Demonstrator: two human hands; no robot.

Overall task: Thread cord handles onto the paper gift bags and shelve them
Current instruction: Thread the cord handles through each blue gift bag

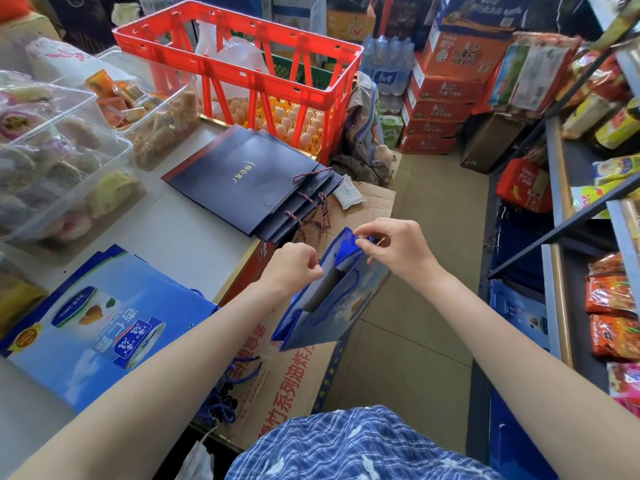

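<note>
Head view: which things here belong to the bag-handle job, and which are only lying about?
Job:
- blue bag, held by left hand and right hand
- navy bags
- flat blue bags
- loose cords

Lying about:
- red crate
- eggs
- snack trays
- shelf goods

- A red crate stands at the far end of the pale bench, eggs showing through its side.
- Right of the crate, stacked red cartons sit on the tan floor.
- Further right, metal shelves hold snack packets.
</note>
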